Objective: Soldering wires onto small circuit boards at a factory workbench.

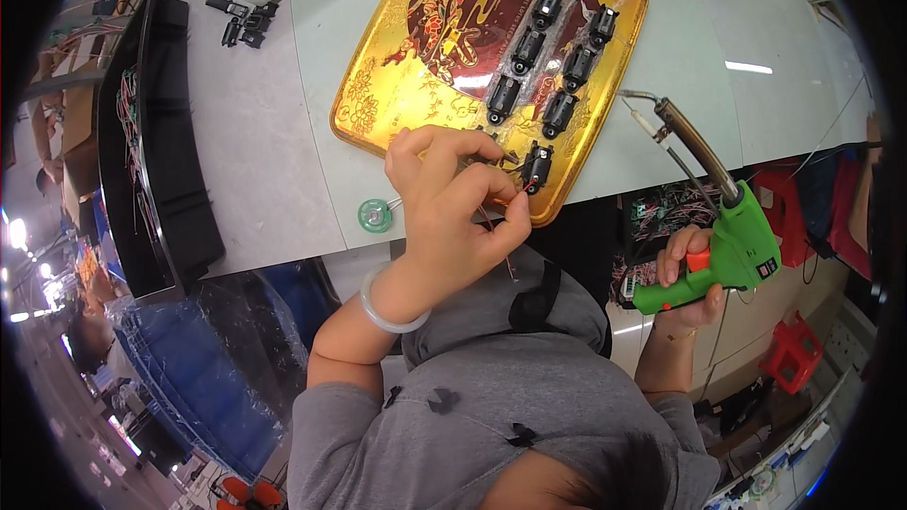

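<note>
Nearest to us, our right hand point(688, 276) is wrapped around the grip of a green soldering gun point(732, 247), fingers closed on the handle with one resting by the orange trigger, so the long metal tip point(688, 140) points up and away over the table edge, kept clear of the work and of the other hand; our left hand point(452, 203), a pale bangle point(385, 314) on its wrist, reaches forward with thumb and forefinger pinched together on thin red wires point(499, 227) that trail back toward our grey top, the remaining fingers curled loosely above, which holds the wire ends steady right beside a small black part point(537, 166) at the near rim of the gold tray point(378, 99); just left of that hand a little green spool point(375, 215) lies on the white table point(265, 142) within easy reach; farther along the tray more black parts point(557, 47) sit in two loose rows, seemingly laid out for taking one at a time; beyond, at the far left, a long black rack point(175, 151) carries bundles of coloured wires.
</note>
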Tool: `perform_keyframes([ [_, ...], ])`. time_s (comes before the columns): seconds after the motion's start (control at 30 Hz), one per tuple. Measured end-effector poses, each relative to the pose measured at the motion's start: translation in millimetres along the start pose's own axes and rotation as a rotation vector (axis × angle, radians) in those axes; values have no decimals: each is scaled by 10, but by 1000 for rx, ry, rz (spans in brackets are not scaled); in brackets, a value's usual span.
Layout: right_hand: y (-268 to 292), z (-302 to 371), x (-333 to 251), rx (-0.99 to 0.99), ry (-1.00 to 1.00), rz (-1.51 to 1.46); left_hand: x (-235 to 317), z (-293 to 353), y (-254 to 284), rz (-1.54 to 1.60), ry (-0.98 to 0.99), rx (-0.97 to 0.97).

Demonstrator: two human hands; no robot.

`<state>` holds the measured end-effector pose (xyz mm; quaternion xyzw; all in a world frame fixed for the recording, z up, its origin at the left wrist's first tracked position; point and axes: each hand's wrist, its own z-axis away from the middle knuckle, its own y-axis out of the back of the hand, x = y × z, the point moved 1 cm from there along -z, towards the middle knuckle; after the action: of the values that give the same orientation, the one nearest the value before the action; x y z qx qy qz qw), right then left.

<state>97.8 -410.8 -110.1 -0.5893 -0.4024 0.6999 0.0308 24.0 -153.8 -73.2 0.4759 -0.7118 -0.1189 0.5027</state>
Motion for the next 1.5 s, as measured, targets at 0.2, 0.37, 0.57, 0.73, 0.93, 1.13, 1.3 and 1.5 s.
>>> perform_keyframes([
  [0.2,-225,-417,124,-26,112,-186,31,51,247,-60,36,108],
  [0.37,-420,-846,267,-217,63,-398,-74,46,292,-398,192,-40],
  [0.57,-525,-1008,338,-179,0,-479,-50,3,406,25,155,78],
  [0.73,-372,-932,356,-241,-29,-463,-13,177,349,477,-56,92],
  [0.93,-374,-841,276,-234,-49,-402,119,267,1163,1177,154,181],
  [1.13,-440,-866,226,-268,-33,-337,-367,-115,2854,766,277,576],
  [1.3,-502,-875,137,-324,7,-318,-1565,-474,3626,554,696,389],
  [1.5,-525,-903,288,-325,-18,-339,-2781,-431,3363,461,970,-29],
])
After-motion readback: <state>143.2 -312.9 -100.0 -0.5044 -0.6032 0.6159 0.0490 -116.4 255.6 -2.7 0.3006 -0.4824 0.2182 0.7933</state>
